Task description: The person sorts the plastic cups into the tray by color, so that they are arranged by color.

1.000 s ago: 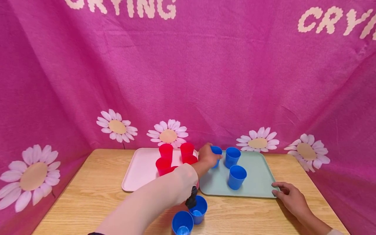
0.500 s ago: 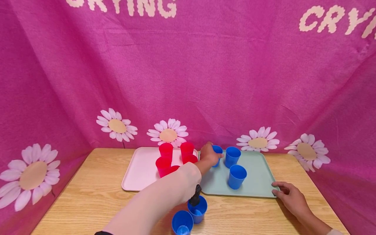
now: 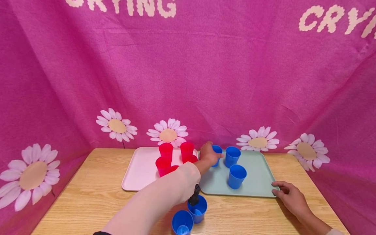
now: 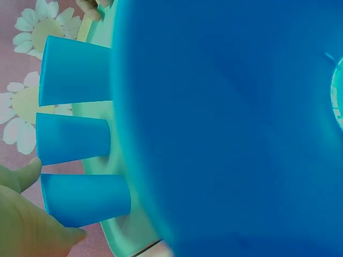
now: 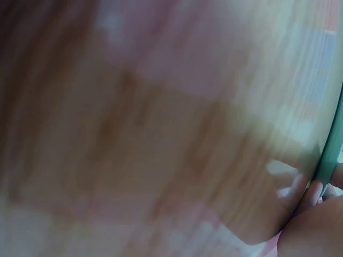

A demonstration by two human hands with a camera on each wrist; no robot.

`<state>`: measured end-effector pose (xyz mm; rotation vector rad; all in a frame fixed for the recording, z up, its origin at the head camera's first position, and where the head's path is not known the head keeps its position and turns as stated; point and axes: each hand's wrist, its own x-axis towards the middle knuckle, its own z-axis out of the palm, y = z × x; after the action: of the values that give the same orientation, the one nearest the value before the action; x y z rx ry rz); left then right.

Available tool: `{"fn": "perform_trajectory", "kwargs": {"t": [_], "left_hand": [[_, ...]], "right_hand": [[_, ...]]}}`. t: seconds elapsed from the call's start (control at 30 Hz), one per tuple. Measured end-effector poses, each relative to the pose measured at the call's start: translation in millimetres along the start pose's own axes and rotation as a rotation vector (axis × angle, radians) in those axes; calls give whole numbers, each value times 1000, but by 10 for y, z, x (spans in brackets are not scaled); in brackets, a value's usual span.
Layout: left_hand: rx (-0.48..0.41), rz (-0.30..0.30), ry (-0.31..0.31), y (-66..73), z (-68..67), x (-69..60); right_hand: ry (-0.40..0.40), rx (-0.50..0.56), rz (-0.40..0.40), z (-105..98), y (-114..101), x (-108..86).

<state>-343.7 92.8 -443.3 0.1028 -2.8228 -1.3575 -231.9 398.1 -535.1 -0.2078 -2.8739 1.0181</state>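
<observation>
My left hand (image 3: 209, 155) reaches across the pink tray and grips a blue cup (image 3: 217, 150) at the back left of the green tray (image 3: 255, 186). In the left wrist view, fingers lie on both sides of this upright cup (image 4: 88, 198). Beside it on the tray stand a second blue cup (image 3: 232, 158) and, nearer, a third one (image 3: 236, 178). My right hand (image 3: 292, 197) pinches the green tray's front right corner. The right wrist view shows fingertips on either side of the tray's rim (image 5: 328, 152).
Several red cups (image 3: 165, 151) stand on a pink tray (image 3: 138, 166) to the left, partly hidden by the left sleeve. Two blue cups, one nearer (image 3: 182, 222) and one behind it (image 3: 197, 212), stand on the wooden table (image 3: 235, 215) in front. A pink cloth (image 3: 205, 81) hangs behind.
The left forearm has shifted slightly right, and its hand stays on the blue cup. My right hand holds its place at the tray corner.
</observation>
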Motion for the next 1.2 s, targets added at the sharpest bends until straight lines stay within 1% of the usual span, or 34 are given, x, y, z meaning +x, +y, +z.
{"fn": "perform_trajectory", "kwargs": {"t": [0.33,0.43,0.6,0.8,1.03,1.2], "left_hand": [[-57,84,7,27,-122,1],[-70,89,5,53,-166,-22],[-94,77,-13,97,-225,-83],[-107,98,-34,105,-289,-161],[-157,128,-69,58,-418,-295],[-187,171,-102,-8,-526,-405]], "right_hand": [[-14,14,19,-18,-41,2],[-16,18,21,-22,-51,-2],[-16,17,16,-21,-51,-13],[-14,20,15,-15,-47,-17],[-15,23,15,-13,-42,-17],[-5,11,-3,-12,-35,-23]]}}
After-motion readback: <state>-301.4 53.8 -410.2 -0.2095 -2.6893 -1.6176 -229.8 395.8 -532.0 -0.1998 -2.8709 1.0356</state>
